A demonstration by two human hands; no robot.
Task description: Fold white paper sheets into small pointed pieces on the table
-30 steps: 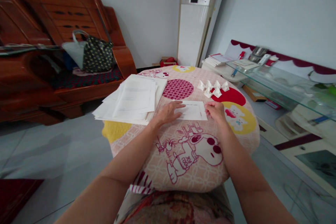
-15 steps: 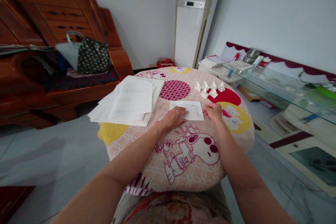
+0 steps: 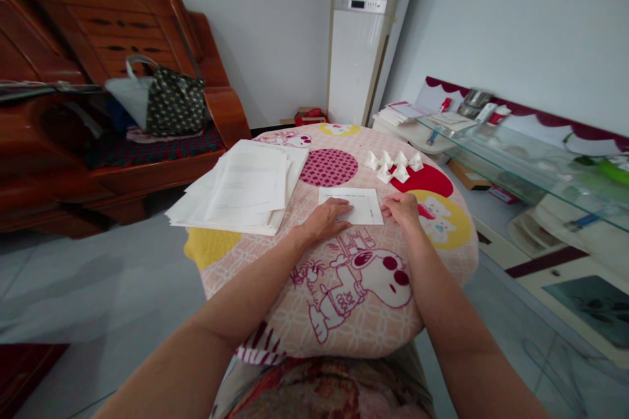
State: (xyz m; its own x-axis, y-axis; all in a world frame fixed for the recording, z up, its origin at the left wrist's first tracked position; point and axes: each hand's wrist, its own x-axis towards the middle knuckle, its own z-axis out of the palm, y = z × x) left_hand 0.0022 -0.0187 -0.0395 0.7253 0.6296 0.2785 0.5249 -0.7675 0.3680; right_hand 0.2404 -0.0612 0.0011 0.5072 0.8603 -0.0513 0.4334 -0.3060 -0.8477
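The small white sheet (image 3: 366, 211) lay flat on the cloth-covered round table (image 3: 373, 330), about midway between its left and right edges, with faint printing near its far edge. A second before, the left hand (image 3: 327, 218) had covered the sheet's far left corner; now it rested lower, toward the near edge, leaving that corner uncovered. Over the last half second hardly anything shifted, so the hand seemed to be steadying the paper rather than moving it. That hand was spread flat, fingers straight and pressed loosely together on the sheet's near left part. The right hand (image 3: 399, 209) had its fingers curled at the sheet's right side; whether it pinched the paper could not be told. Toward the table's far right edge stood six folded paper pieces (image 3: 393, 165), crisp and peaked, four behind and two in front, some over a red patch. By the table's left edge a loose, uneven stack of papers (image 3: 246, 183) spread its thin, smooth leaves. Beyond were the glossy carved wooden sofa (image 3: 132, 19) on the left and the clear glass shelf (image 3: 511, 154) on the right.
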